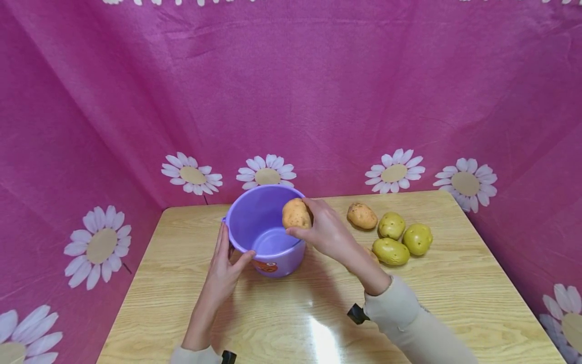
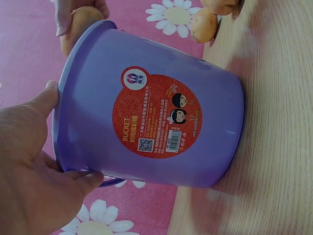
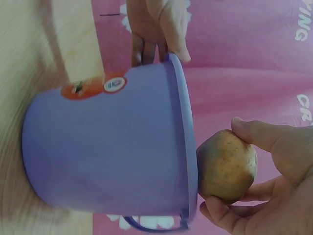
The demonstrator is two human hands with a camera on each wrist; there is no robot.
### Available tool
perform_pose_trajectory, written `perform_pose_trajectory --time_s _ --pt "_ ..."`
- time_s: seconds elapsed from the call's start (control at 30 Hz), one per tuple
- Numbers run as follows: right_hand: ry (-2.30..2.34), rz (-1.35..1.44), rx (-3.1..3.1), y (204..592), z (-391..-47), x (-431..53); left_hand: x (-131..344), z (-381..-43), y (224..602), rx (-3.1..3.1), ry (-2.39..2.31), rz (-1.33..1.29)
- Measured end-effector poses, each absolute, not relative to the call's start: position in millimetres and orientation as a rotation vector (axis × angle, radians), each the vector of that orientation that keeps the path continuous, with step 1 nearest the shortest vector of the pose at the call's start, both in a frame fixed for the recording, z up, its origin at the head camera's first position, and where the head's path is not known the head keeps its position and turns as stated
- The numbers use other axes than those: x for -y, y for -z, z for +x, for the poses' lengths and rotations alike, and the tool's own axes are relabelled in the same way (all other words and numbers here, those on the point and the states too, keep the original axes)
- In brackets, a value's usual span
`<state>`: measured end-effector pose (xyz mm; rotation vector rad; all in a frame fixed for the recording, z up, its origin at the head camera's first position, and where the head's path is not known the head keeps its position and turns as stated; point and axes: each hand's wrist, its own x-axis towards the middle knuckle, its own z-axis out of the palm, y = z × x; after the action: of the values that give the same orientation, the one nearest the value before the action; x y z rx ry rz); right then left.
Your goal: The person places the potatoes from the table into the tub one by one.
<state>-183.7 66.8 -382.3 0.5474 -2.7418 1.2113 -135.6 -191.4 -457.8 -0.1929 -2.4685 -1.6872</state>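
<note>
- Left grip [image 1: 222,275]: spread wide, holding the left rim of the bucket [image 1: 291,261]
- Right grip [image 1: 328,230]: half-spread, pinching a potato [image 1: 295,213] at the bucket's right rim
- Other potatoes [image 1: 391,251]: right of the bucket

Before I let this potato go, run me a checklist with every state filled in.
1. Right grip secure on the held potato: ok, it is pinched.
2. Bucket upright on the table: ok.
3. Left grip steadying the bucket: ok, it holds the rim.
4. Held potato clear of the rim: cannot tell; they visually meet in the right wrist view.
5. Green potatoes apart from the bucket: ok.
</note>
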Motion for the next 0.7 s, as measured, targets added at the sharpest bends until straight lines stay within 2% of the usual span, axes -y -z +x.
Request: perform_pose_trajectory --time_s 0.7 --pt "-1.173 0.705 2.751 391 -182 -3 193 -136 460 2.484 1.673 -0.186"
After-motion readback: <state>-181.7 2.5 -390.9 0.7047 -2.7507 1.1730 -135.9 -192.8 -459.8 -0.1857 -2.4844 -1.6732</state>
